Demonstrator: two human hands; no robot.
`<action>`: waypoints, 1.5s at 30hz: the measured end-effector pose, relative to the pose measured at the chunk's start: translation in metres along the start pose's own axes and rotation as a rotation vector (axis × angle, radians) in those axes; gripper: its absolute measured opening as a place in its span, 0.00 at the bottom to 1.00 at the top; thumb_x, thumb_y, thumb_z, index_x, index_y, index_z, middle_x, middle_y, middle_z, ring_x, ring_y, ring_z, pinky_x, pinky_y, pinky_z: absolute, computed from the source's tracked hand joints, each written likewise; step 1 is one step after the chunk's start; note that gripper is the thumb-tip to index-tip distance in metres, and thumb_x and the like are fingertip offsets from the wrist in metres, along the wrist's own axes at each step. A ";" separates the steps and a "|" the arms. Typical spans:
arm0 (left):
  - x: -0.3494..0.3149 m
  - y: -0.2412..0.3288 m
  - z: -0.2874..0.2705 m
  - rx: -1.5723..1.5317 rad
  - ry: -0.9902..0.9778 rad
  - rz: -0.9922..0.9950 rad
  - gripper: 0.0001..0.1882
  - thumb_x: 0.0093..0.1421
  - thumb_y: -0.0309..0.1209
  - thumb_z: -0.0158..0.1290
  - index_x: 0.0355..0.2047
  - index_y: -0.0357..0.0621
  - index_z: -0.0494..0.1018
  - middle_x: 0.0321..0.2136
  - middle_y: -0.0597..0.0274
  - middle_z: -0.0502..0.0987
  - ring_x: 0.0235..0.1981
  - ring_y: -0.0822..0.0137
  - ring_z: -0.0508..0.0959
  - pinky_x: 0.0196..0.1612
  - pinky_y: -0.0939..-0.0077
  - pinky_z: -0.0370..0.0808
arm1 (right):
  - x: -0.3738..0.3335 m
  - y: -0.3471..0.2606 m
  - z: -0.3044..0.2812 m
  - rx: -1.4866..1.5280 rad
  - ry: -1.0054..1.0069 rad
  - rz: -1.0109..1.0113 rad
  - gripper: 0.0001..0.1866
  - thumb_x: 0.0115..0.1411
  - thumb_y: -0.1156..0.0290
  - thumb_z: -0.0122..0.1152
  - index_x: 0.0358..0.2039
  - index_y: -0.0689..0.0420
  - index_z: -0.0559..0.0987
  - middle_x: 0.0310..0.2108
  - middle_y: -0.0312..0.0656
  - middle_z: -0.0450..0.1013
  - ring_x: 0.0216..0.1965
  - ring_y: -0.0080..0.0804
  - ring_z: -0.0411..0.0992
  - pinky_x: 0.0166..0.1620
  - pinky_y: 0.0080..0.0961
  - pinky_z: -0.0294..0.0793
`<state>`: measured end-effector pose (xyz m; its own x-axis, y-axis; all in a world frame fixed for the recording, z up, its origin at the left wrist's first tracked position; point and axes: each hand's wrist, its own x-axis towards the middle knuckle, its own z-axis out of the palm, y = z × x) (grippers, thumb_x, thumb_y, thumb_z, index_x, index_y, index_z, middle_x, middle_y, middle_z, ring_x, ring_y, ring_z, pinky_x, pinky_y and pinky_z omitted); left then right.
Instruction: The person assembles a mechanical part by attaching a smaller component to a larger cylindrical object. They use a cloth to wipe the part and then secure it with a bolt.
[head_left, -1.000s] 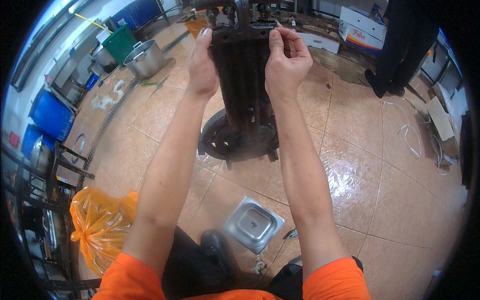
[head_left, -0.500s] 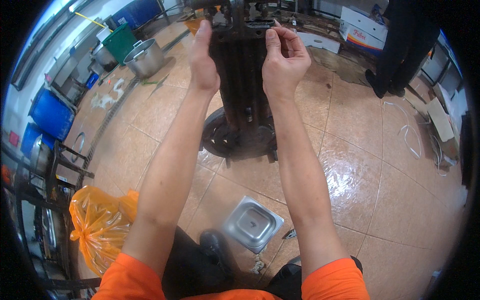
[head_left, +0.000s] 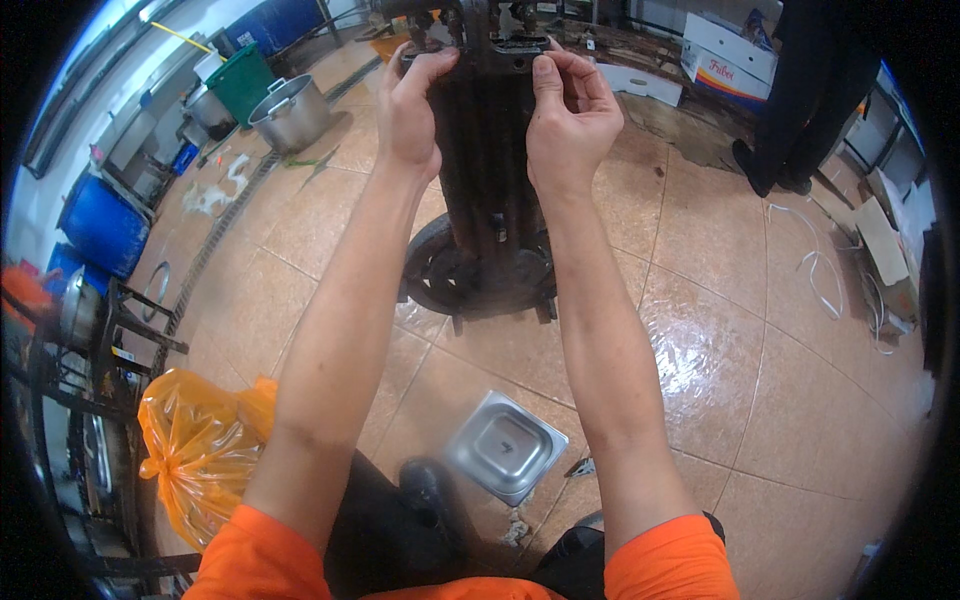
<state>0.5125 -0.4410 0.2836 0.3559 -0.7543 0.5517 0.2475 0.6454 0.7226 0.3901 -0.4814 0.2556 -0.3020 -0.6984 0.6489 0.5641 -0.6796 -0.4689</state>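
A dark metal machine stands upright in front of me on a wide, round foot. Its top runs out of the upper edge of the picture. At the left end of its upper front plate, my left hand is closed, the thumb laid over the plate and the other fingers curled behind the edge. My right hand pinches the right end of the same plate between thumb and curled fingers, beside a dark slot. Whether a small piece is in either hand is hidden.
A shallow steel pan lies on the tiles between my feet and the machine. An orange plastic bag sits at left, beside a dark rack. Far left are a steel pot and green bucket. A person stands far right.
My left thumb has swung from pointing upward to lying across the plate, and the fingers have closed round its edge. The right hand stays in place. An orange-red shape has appeared at far left.
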 end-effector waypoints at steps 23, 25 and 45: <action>-0.010 0.004 0.017 0.122 0.024 0.077 0.11 0.55 0.29 0.56 0.36 0.36 0.75 0.33 0.62 0.78 0.36 0.71 0.75 0.45 0.77 0.68 | 0.007 -0.002 -0.008 0.139 -0.009 0.068 0.13 0.59 0.77 0.65 0.42 0.64 0.73 0.39 0.43 0.76 0.40 0.24 0.73 0.46 0.20 0.72; -0.011 0.004 0.016 0.107 0.027 0.074 0.10 0.55 0.29 0.55 0.36 0.36 0.76 0.33 0.62 0.78 0.36 0.71 0.75 0.46 0.77 0.68 | 0.009 -0.002 -0.010 0.234 -0.025 0.122 0.16 0.59 0.77 0.64 0.46 0.63 0.71 0.41 0.43 0.75 0.42 0.26 0.72 0.47 0.21 0.71; 0.001 0.004 0.004 -0.063 -0.018 -0.123 0.08 0.55 0.27 0.50 0.32 0.37 0.76 0.33 0.61 0.79 0.38 0.68 0.76 0.46 0.74 0.69 | 0.029 -0.025 -0.009 0.138 -0.227 0.366 0.18 0.54 0.77 0.68 0.44 0.70 0.77 0.36 0.43 0.76 0.38 0.28 0.74 0.43 0.21 0.72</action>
<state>0.5099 -0.4401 0.2887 0.3037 -0.8299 0.4681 0.3445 0.5537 0.7581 0.3604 -0.4866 0.2808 0.1039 -0.8097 0.5775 0.7042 -0.3501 -0.6176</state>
